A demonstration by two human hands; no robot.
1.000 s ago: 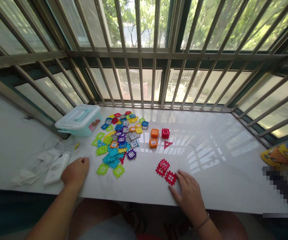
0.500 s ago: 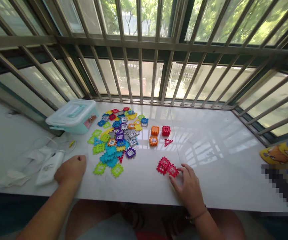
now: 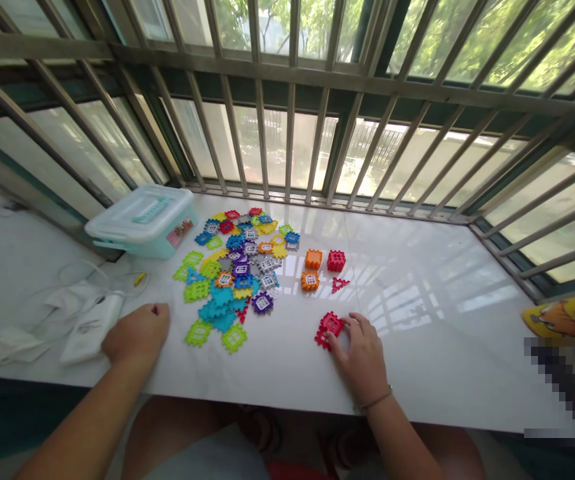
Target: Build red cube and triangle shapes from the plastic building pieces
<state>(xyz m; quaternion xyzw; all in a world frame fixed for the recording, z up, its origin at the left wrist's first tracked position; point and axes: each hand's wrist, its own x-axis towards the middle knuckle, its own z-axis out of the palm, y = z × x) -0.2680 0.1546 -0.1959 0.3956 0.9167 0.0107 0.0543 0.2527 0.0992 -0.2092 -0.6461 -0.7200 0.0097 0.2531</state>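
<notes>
Seen from the person's head, two bare forearms reach onto a white, marble-like tabletop (image 3: 417, 280) below a metal window grille (image 3: 287, 87), with green trees beyond it. The hands are well apart. The right hand (image 3: 362, 360) is curled over a small joined cluster of red waffle blocks (image 3: 328, 331), its fingers (image 3: 352, 323) touching the cluster from the right and appearing to grip it. The left hand (image 3: 137, 333) rests on the tabletop near the front edge, curled into a loose fist, with a speck of red at its fingers; whether it holds anything cannot be told. Between the hands lies a large scattered heap of flat plastic waffle blocks (image 3: 232, 273) in green, blue, purple, grey, yellow, orange and red. Just right of the heap sit two orange block cubes (image 3: 312, 259) (image 3: 310, 281), a red block cube (image 3: 336, 261) and a small red triangle piece (image 3: 338, 285). Left of the heap stands a teal plastic storage box (image 3: 140, 223) with a white lid. Beside the left hand lie a white power bank (image 3: 91, 329), tangled white cable (image 3: 80, 273) and white tissue (image 3: 12, 347). At the far right edge is a yellow and blue printed object (image 3: 567, 317).
</notes>
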